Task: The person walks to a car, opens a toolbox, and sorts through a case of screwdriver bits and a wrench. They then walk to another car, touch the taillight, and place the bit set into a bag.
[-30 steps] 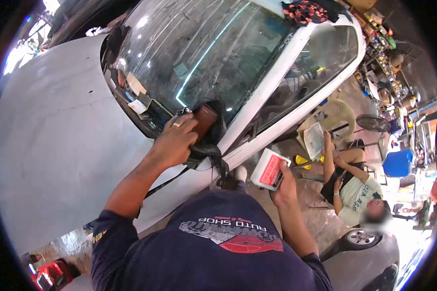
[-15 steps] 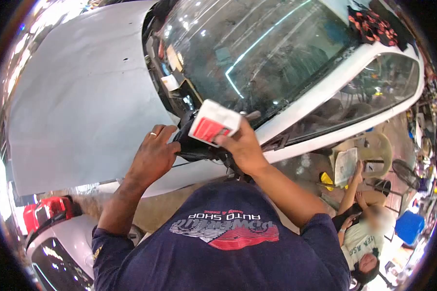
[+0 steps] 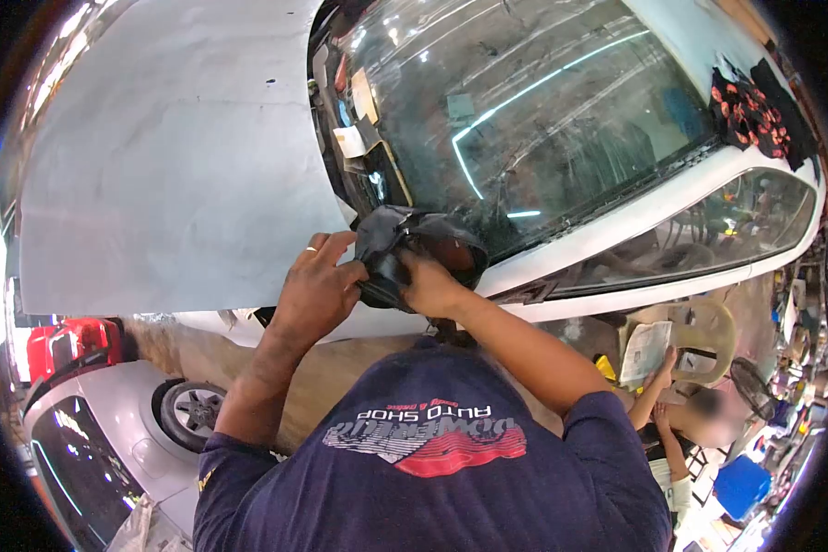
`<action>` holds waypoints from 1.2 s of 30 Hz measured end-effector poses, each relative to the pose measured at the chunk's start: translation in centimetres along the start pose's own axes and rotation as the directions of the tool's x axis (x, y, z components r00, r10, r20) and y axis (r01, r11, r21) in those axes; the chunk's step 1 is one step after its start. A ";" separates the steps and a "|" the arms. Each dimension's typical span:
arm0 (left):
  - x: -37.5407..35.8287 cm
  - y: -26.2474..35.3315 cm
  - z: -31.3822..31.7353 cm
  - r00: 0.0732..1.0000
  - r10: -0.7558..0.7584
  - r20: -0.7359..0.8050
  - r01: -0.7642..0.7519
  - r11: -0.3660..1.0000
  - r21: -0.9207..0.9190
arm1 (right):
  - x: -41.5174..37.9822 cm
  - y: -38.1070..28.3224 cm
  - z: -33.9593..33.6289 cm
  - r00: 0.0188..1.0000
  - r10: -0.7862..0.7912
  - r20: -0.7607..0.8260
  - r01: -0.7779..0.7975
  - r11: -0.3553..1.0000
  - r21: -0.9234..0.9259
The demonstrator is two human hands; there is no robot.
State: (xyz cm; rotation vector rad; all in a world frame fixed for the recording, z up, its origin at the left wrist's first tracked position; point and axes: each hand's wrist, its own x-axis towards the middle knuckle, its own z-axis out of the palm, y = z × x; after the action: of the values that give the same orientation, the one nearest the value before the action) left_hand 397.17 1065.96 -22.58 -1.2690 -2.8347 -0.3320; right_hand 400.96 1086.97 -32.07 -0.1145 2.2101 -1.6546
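My left hand [image 3: 322, 285], with a ring on one finger, pinches the left edge of a black bag [image 3: 386, 235]. The bag is glossy and soft, with its mouth held wide. My right hand [image 3: 429, 283] reaches into that mouth, and its fingertips are hidden inside. I cannot make out whether they hold anything. No white and red box shows now. Both hands and the bag are above the side of a pale car, by the corner between its hood [image 3: 175, 175] and windshield [image 3: 542, 120].
Papers [image 3: 351, 140] lie along the windshield base. A dark patterned cloth [image 3: 754, 115] hangs over the roof edge. Behind on the left stands a silver car [image 3: 110, 414]. To the right, a seated person [image 3: 676, 442] is near a pale chair [image 3: 713, 340], a newspaper [image 3: 645, 351] and a blue container [image 3: 743, 486].
The white and red box in my right hand has gone from sight. My right hand is now in the bag, whose mouth is spread wider. The view has shifted slightly.
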 end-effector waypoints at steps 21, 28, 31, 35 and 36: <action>1.0 2.1 1.5 0.994 -0.107 -0.019 0.105 0.991 -0.079 | -12.7 3.6 -8.0 0.945 -0.123 -0.303 0.086 0.988 -0.131; 1.2 3.5 2.2 0.992 -0.126 0.007 0.127 0.989 -0.077 | -15.4 6.7 -8.0 0.924 -0.074 -0.375 0.044 0.995 -0.089; 0.7 5.1 2.1 0.987 -0.150 0.063 0.152 0.988 -0.038 | -15.8 6.8 -7.8 0.945 -0.131 -0.299 0.084 0.983 -0.166; -1.1 7.3 1.7 0.977 -0.202 0.065 0.204 0.979 -0.022 | -16.3 7.4 -7.4 0.993 -0.054 -0.102 0.035 0.982 -0.187; -1.9 7.5 1.8 0.971 -0.234 0.041 0.236 0.971 -0.043 | -16.5 7.8 -7.2 0.994 -0.062 -0.085 0.045 0.982 -0.186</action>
State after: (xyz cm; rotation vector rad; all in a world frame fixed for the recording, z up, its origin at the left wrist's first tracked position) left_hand 404.15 1069.78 -23.18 -0.9535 -3.0305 -0.3866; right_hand 414.96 1100.53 -33.58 -0.1515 2.4463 -1.5075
